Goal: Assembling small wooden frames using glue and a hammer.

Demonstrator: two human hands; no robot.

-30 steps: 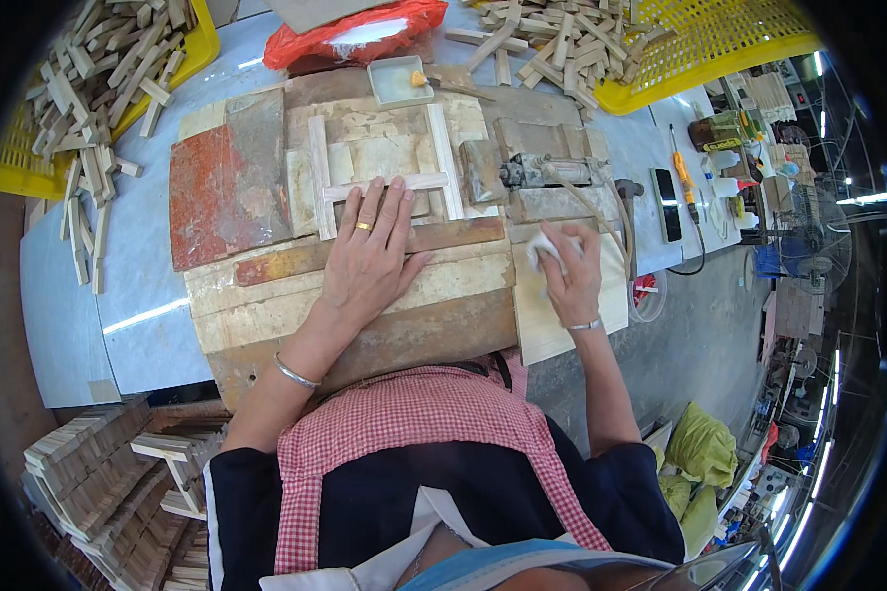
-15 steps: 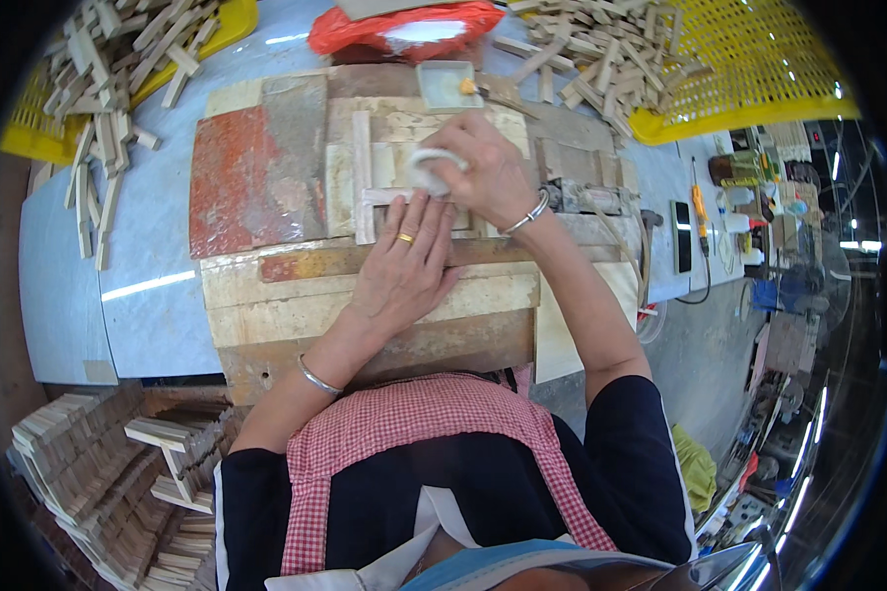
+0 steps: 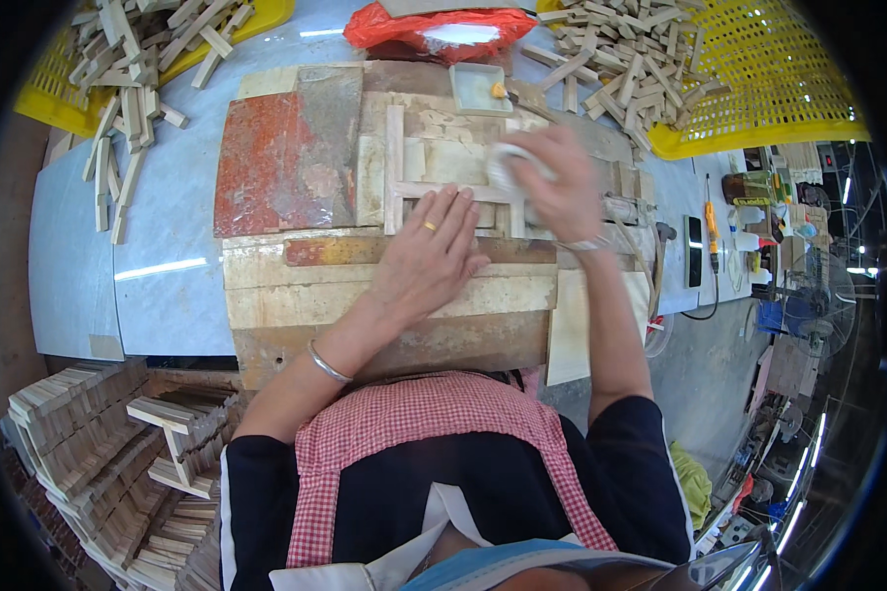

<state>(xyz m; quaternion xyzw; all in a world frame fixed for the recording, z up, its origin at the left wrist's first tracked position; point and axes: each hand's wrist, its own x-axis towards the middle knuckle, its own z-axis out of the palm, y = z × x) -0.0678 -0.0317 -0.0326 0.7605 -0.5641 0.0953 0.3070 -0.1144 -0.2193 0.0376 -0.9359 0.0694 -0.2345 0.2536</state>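
An H-shaped wooden frame [image 3: 395, 148], made of two posts joined by a crossbar, lies on a worn wooden work board [image 3: 404, 300]. My left hand [image 3: 429, 246] rests with outstretched fingers on the crossbar near its middle, holding nothing. At the frame's right post, my right hand [image 3: 557, 187] is closed round a folded white cloth [image 3: 508, 165]. That hand is smeared by motion and partly hides the post. Just beyond the frame stands a shallow square dish [image 3: 479, 91], with a yellow-tipped brush [image 3: 503, 91] at its right edge.
Yellow baskets [image 3: 759, 89] with loose wooden sticks [image 3: 621, 69] stand at the far left and right. A red plastic bag [image 3: 439, 34] lies at the back. A phone [image 3: 694, 251] and an orange-handled tool [image 3: 710, 222] lie right. Stacked wooden frames [image 3: 99, 433] fill the lower left.
My right hand has moved rightward with the cloth, from the frame's middle to its right post. My left hand stays on the crossbar. The whole view has shifted slightly.
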